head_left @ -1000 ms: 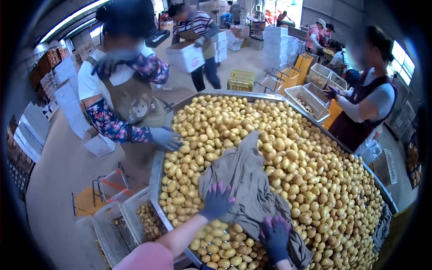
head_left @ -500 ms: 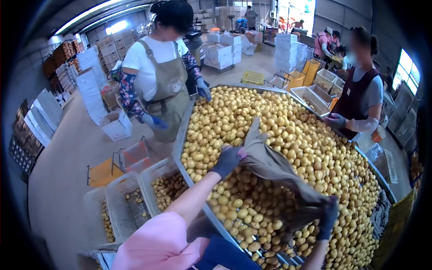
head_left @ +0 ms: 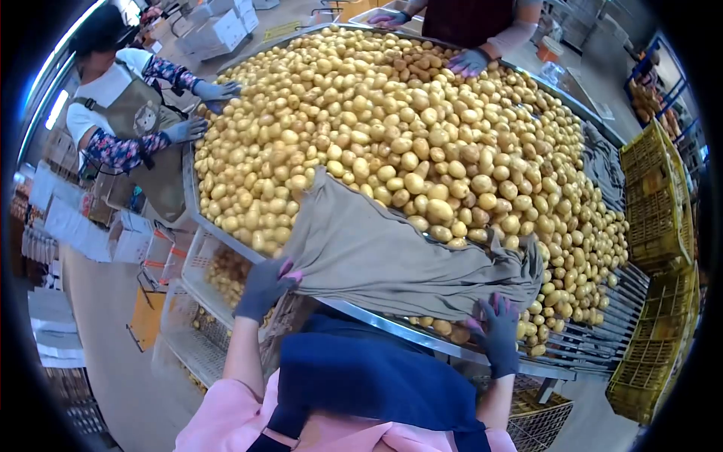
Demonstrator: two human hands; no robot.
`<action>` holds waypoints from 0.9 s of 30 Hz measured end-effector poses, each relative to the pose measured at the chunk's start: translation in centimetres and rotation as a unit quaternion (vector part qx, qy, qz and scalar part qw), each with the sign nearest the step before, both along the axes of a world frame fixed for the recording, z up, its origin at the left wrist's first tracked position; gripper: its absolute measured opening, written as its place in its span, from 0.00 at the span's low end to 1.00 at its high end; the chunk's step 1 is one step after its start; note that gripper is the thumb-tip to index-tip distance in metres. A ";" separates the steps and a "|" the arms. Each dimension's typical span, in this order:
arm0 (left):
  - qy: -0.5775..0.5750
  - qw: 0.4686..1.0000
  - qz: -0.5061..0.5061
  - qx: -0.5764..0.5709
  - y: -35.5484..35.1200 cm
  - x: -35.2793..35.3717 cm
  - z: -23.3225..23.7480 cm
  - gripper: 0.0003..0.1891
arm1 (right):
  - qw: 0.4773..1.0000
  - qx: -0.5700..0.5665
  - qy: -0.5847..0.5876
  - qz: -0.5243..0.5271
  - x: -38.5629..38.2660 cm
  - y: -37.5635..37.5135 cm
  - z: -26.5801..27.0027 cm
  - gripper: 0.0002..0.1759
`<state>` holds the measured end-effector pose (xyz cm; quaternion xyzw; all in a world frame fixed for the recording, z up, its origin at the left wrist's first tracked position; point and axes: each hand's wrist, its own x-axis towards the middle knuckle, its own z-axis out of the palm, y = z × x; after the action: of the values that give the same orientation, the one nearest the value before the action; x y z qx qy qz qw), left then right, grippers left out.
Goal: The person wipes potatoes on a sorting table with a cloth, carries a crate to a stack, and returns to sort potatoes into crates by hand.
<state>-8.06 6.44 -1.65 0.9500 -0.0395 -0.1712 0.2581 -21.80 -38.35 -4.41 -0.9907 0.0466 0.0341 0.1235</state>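
- A view from a head-worn camera, looking down on a large metal table (head_left: 422, 336) heaped with small yellow potatoes (head_left: 392, 128); the heap fills most of the upper and middle frame.
- A grey-brown cloth (head_left: 384, 256) lies spread over the near edge of the heap, just below the centre of the frame. Its upper tip rests on the potatoes and its lower edge hangs over the table's rim.
- The person's left hand (head_left: 265, 286), in a dark glove with pink fingertips, is at lower left of centre. Its fingers are curled tight around the cloth's lower left corner.
- The right hand (head_left: 497, 331), in the same kind of glove, is at lower right of centre. Its fingers are spread wide and lie flat on the cloth's lower right edge at the rim, gripping nothing.
- A blue apron (head_left: 361, 377) fills the bottom centre between the two arms.
- At upper left a co-worker (head_left: 128, 113) in a tan apron and flowered sleeves has both gloved hands on the potatoes.
- At the top edge, a second person's gloved hand (head_left: 467, 62) rests on the heap.
- White baskets (head_left: 197, 260) holding potatoes stand beside the table at lower left.
- Yellow crates (head_left: 655, 218) are stacked along the right edge.
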 end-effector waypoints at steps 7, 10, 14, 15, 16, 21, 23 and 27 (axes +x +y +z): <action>-0.261 0.940 -0.103 0.193 -7.8 2.8 -9.5 0.35 | 0.998 0.028 -0.052 -0.004 8.9 10.2 -5.0 0.32; -0.178 0.960 -0.038 0.212 -10.9 6.1 -10.2 0.37 | 0.999 0.026 -0.036 -0.022 12.5 12.5 -5.7 0.32; -0.228 0.948 -0.025 0.218 -9.8 11.5 -12.5 0.43 | 1.000 -0.003 -0.014 0.002 16.1 14.2 -7.2 0.32; -0.264 0.936 -0.015 0.233 -8.5 14.4 -14.0 0.43 | 0.994 0.033 -0.104 0.020 16.7 15.2 -9.7 0.31; -0.183 0.954 -0.013 0.236 -7.9 16.7 -12.4 0.43 | 0.965 0.081 -0.229 0.102 19.5 15.6 -10.2 0.30; -0.095 0.967 0.078 0.222 -6.0 24.3 -8.1 0.42 | 0.944 0.074 -0.241 0.211 29.0 20.3 -6.5 0.23; -0.124 0.970 0.079 0.193 -5.1 25.6 -9.9 0.42 | 0.941 0.140 -0.208 0.225 29.6 20.7 -6.6 0.21; -0.135 0.978 0.068 0.143 -5.4 20.6 -8.3 0.37 | 0.936 -0.002 -0.229 0.267 25.0 18.0 -5.1 0.14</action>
<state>12.50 1.02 -9.95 0.9919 0.0159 -0.0269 0.1227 3.19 -20.34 -9.53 -0.9478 -0.2492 -0.1623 0.1150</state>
